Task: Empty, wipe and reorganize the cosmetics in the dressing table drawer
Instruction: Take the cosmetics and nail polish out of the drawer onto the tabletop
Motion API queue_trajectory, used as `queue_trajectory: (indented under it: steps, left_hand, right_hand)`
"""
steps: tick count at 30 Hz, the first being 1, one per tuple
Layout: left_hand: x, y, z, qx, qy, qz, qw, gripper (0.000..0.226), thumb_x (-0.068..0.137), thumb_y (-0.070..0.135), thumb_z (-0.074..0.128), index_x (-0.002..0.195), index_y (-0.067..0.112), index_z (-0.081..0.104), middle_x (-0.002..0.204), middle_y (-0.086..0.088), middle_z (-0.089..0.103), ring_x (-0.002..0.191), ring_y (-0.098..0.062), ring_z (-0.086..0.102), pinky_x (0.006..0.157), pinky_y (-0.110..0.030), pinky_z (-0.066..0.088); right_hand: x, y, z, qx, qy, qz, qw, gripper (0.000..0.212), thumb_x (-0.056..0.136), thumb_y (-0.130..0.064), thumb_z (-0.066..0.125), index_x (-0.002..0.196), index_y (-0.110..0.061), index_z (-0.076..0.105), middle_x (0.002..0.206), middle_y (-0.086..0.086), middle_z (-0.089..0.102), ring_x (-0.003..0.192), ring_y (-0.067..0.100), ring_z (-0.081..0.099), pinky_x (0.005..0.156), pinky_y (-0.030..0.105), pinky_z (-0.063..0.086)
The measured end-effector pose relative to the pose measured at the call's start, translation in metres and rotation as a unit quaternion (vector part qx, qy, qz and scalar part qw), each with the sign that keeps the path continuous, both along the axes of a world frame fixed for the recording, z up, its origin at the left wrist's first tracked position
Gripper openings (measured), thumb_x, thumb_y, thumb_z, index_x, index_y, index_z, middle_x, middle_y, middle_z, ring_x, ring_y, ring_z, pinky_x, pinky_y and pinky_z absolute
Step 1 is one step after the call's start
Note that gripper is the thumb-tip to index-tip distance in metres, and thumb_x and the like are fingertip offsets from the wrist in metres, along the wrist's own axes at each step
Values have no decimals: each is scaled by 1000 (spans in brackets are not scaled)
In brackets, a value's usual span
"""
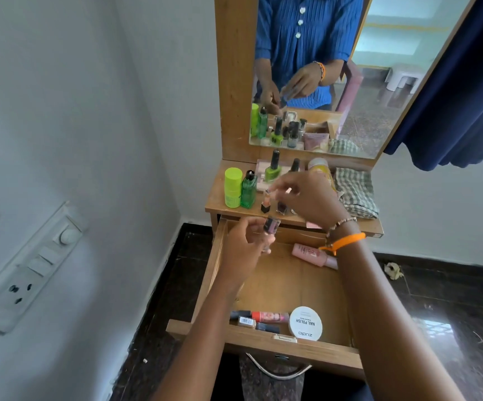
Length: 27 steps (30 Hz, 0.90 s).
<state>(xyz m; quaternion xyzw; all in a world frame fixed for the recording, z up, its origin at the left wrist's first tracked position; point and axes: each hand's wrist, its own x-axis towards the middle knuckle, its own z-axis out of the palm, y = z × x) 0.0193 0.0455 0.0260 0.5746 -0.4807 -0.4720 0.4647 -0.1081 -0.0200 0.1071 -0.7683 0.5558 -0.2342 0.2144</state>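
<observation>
Head view looks down on the open drawer [266, 341] of the desk [220, 202], both arms reaching in over it. Left hand [241, 250] is up over the drawer's back left corner, fingers curled round a small dark bottle [271, 226] held just below the desk edge. Right hand [306, 198] hovers over the desk top, fingertips pinched on the cap of a lipstick [266, 202] that stands upright there; an orange band [344, 242] and a bead bracelet sit on that wrist. Behind them on the desk: a lime tube [233, 186], a green bottle [248, 189] touching it, a green nail polish [273, 169] on a pale palette, and a checked cloth [356, 192] folded at the right. Down in the drawer, a pink bottle [312, 254] lies on its side near the back right, well apart from the front cluster: a white round tub [306, 323] marked nail polish, a red tube [269, 316] and small dark pieces beside it.
</observation>
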Motion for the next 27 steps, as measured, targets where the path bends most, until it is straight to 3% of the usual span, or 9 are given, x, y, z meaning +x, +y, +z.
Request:
queue_trajectory:
  steps: [5, 9, 11, 14, 16, 17, 20, 24, 27]
  left_hand:
    - [-2, -6, 16, -27, 87, 51, 995, 40, 74, 7, 76, 100, 25, 51, 100, 6, 65, 95, -10, 65, 85, -35, 55]
    - [-2, -4, 16, -38, 134, 83, 987, 42, 74, 5, 75, 104, 20, 50, 98, 4, 66, 90, -5, 66, 84, -33, 56]
    - [-1, -4, 17, -39, 160, 82, 983, 42, 75, 4, 74, 106, 19, 50, 99, 4, 66, 90, -2, 66, 83, -27, 55]
    - [2, -5, 17, -31, 176, 58, 982, 40, 78, 2, 70, 108, 19, 51, 108, 2, 63, 100, -8, 64, 82, -22, 53]
    - [4, -3, 13, -25, 87, 28, 995, 36, 81, 3, 66, 108, 21, 52, 111, 5, 60, 101, -7, 62, 73, -15, 50]
    - [7, -1, 8, -17, -4, 3, 1000, 33, 83, 6, 65, 109, 22, 53, 112, 8, 58, 100, -4, 60, 69, -13, 47]
    - [14, 6, -13, 32, -277, -126, 952, 31, 85, 9, 63, 113, 21, 57, 117, 5, 57, 99, -8, 56, 76, -15, 42]
    - [16, 19, -40, 138, -398, -242, 874, 29, 84, 7, 63, 111, 17, 61, 115, -1, 62, 102, -14, 59, 90, -27, 48]
    - [15, 26, -55, 169, -430, -252, 850, 26, 82, 10, 67, 106, 18, 63, 110, 0, 62, 99, -14, 59, 88, -28, 47]
  right_hand:
    - [2, 11, -5, 41, 14, 17, 999, 5, 79, -18, 68, 74, -16, 70, 80, 1, 73, 79, 16, 67, 78, 39, 55]
    - [-6, 1, 6, 89, 34, 62, 994, 11, 79, -16, 70, 88, -10, 73, 94, 5, 74, 88, 16, 66, 82, 31, 51]
    - [-10, -2, 5, 112, 4, 82, 990, 12, 78, -14, 71, 89, -11, 73, 96, 6, 74, 91, 18, 67, 89, 37, 53]
    - [-13, -2, 0, 112, -77, 57, 989, 11, 79, -10, 70, 90, -11, 72, 85, 9, 73, 80, 18, 66, 82, 38, 54]
    - [-11, -3, 0, 75, -123, 21, 989, 12, 79, -8, 70, 89, -13, 70, 78, 5, 70, 73, 13, 64, 74, 29, 53]
    - [-10, -5, 1, 47, -137, 1, 989, 14, 78, -6, 70, 90, -14, 68, 78, 2, 69, 72, 10, 63, 72, 23, 51]
    - [-4, -22, 7, -28, -134, -45, 990, 19, 78, -1, 68, 95, -10, 67, 91, 4, 70, 84, 14, 65, 78, 24, 52]
    - [4, -50, 3, -68, -16, -66, 995, 21, 82, 0, 62, 100, -10, 68, 104, 9, 69, 93, 20, 62, 73, 24, 45]
    - [9, -63, -10, -68, 61, -61, 994, 24, 81, 1, 59, 100, -9, 69, 103, 8, 69, 92, 21, 61, 73, 26, 45]
